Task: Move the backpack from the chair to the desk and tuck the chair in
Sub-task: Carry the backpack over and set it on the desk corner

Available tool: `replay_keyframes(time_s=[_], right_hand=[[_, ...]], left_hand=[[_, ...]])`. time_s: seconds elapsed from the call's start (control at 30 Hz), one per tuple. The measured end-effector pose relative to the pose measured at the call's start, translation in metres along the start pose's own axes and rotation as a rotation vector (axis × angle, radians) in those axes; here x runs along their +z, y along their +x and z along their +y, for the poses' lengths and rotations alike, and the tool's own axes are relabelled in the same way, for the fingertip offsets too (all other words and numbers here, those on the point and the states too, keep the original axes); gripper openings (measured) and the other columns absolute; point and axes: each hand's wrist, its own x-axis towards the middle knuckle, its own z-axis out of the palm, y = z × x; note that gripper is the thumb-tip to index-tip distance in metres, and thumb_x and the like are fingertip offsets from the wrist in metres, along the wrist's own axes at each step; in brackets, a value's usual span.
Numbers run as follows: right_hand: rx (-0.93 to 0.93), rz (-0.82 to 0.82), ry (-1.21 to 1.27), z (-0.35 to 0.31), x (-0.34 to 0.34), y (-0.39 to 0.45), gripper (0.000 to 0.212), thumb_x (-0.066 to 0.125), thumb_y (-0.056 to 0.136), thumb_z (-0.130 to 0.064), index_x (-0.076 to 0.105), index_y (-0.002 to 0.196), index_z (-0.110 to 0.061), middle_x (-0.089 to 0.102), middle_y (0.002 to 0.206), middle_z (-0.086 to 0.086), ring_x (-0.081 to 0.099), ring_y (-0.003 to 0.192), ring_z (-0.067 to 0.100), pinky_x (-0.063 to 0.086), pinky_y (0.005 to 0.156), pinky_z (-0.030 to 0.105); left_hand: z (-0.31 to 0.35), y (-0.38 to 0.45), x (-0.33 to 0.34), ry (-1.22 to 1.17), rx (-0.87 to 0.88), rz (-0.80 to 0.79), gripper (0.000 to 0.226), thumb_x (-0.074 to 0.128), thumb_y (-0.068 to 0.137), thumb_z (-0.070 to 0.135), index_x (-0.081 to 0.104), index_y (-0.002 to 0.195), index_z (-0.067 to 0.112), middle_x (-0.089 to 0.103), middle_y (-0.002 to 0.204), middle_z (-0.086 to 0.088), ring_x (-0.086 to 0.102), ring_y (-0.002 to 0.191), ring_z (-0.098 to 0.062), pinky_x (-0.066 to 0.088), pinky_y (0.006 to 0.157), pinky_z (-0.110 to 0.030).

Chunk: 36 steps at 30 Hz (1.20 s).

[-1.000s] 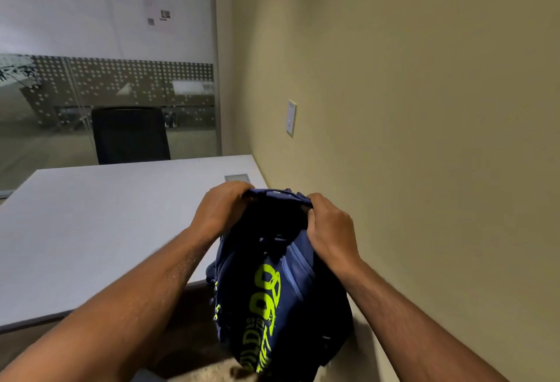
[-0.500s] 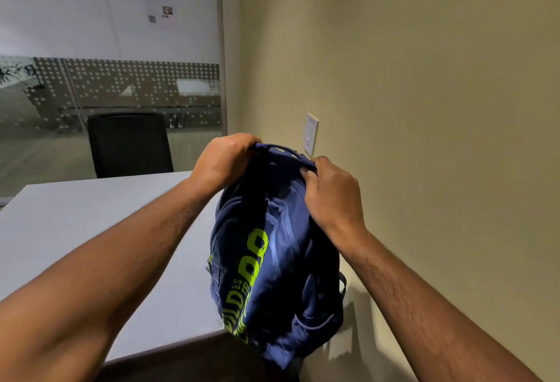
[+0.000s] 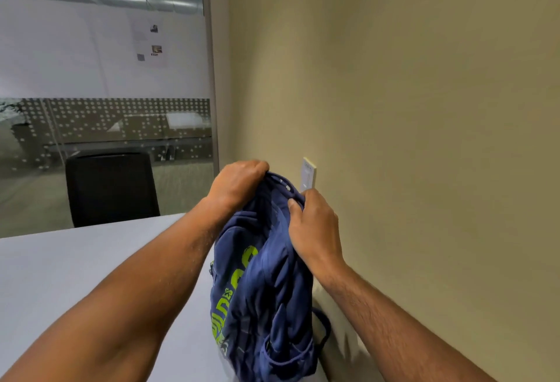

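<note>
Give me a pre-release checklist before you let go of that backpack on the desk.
1. Both hands grip the backpack top: left hand, right hand: ok.
2. Backpack over the desk: ok.
3. Bottom resting on the desk: cannot tell.
4. Desk bare where it lands: ok.
5. Clear of the wall: cannot tell, it is close.
6. Chair to tuck in located: not ok, out of view.

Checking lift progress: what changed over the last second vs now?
The backpack went up and forward, from hanging below the desk edge to over its right end by the wall; whether it rests there can't be told. The left hand and right hand kept their grip at its top. The far chair didn't move.
</note>
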Motion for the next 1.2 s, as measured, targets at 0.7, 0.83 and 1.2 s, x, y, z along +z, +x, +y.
replay_keyframes(time_s=[0.7, 0.83, 1.2], right_hand=[[-0.252, -0.051, -0.555, 0.118, 0.042, 0.024, 0.071, 0.054, 0.084, 0.001, 0.033, 0.150, -0.016, 0.046, 0.142, 0.014, 0.059, 0.112, 0.029, 0.056, 0.090, 0.035], [-0.451, -0.123, -0.753, 0.129, 0.043, 0.019, 0.052, 0.030, 0.101, -0.013, 0.043, 0.150, -0.003, 0.042, 0.157, 0.019, 0.040, 0.145, 0.034, 0.039, 0.116, 0.046], [-0.314, -0.358, -0.979, 0.132, 0.046, 0.009, 0.077, 0.022, 0.106, -0.058, 0.017, 0.161, -0.005, 0.004, 0.171, 0.013, -0.005, 0.157, 0.030, 0.000, 0.126, 0.050]], left_hand=[[0.041, 0.048, 0.142, -0.131, -0.080, -0.110, 0.027, 0.063, 0.087, -0.003, 0.058, 0.110, 0.010, 0.055, 0.104, -0.009, 0.054, 0.093, -0.027, 0.046, 0.073, -0.037], [0.045, 0.042, 0.149, -0.350, -0.127, -0.310, 0.087, 0.061, 0.088, 0.006, 0.012, 0.160, 0.009, 0.048, 0.141, -0.012, 0.054, 0.117, -0.033, 0.047, 0.086, -0.038], [0.036, 0.007, 0.135, -0.192, -0.083, -0.435, 0.087, 0.054, 0.093, 0.012, 0.001, 0.162, 0.015, 0.015, 0.169, -0.008, 0.041, 0.141, -0.037, 0.042, 0.108, -0.044]])
